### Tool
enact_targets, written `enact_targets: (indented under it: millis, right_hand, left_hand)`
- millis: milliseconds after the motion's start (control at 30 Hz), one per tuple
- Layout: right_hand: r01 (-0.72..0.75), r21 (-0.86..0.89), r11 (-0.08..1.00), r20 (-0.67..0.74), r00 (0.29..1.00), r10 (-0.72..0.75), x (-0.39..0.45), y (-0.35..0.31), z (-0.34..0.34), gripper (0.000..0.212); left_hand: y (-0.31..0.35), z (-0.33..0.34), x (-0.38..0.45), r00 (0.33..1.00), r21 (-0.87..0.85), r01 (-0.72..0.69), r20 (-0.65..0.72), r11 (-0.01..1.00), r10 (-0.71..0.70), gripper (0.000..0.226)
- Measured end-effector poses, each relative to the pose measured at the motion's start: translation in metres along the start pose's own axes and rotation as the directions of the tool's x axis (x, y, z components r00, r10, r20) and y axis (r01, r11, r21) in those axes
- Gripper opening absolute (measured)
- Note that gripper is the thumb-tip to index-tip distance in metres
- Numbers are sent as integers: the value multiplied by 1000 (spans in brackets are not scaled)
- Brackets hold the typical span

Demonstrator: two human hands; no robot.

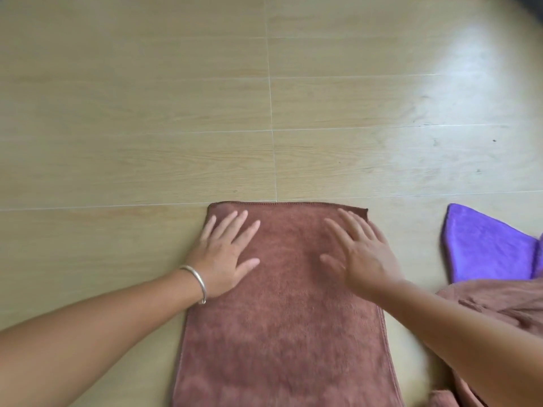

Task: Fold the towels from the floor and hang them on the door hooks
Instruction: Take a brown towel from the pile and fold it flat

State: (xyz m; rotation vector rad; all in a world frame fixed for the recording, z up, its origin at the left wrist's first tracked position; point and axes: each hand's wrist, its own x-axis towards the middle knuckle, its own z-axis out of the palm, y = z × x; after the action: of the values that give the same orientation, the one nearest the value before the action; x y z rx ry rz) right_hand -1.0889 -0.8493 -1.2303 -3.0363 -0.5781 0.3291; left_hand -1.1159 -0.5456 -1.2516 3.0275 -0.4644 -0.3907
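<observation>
Overall, the floor (pixel 147 113) of pale wood-look tiles fills the frame. Lower centre, a brown towel (pixel 282 318) lies flat, apparently folded into a long strip, its far hem square to a tile joint. At the lower right edge sit a crumpled brown towel (pixel 499 306) and, above it, a purple towel (pixel 487 248), both not yet folded. Left hand (pixel 223 254) and right hand (pixel 361 254) rest palms-down on the strip's far end, fingers straight and spread wide, holding nothing; judged to be smoothing it. A bangle (pixel 197 282) circles the left wrist. No writing or labels legible.
</observation>
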Motion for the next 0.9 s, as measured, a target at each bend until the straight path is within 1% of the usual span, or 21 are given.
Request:
enact_targets:
  millis: [100,167,300,400,467,533,600,667,700,767,900]
  right_hand:
    - [11,-17,1000,103,995,-9,-23,-9,20,82]
    - [-1,-50,999,140,990,9,-28,-7,30,86]
    - [-2,-101,995,148,989,17,-7,7,31,89]
    - [-49,-163,985,176,981,78,30,10,16,88]
    - [-79,-152,985,151,983,102,42,1,8,84]
    - [-32,-55,998,67,997,35,32,-11,6,78]
    - [88,22,996,8,996,-89,2,-22,12,76]
    - [208,53,977,4,978,-209,-34,-22,23,75]
    - [253,55,966,16,967,-255,-52,-17,29,74]
    - [315,37,948,45,948,-316,-82,-3,37,76]
    - [438,-64,897,69,898,-434,-119,22,41,76]
  left_hand:
    - [2,20,-20,993,3,92,73,996,-92,82]
    - [-2,27,-23,990,29,116,74,993,-118,84]
    - [-17,23,0,991,88,102,81,991,-110,86]
    - [-23,2,33,976,107,178,111,978,-189,86]
    - [-15,-10,45,973,87,197,101,977,-205,85]
    - [2,-15,37,995,41,98,28,994,-100,87]
    - [19,-11,8,997,28,-56,-46,998,57,89]
    - [30,0,-29,979,46,-191,-57,981,193,92]
    - [31,7,-47,969,58,-242,-31,969,244,92]
    - [27,21,-77,951,87,-309,38,947,307,89]
    - [13,33,-106,940,119,-341,61,933,336,81]
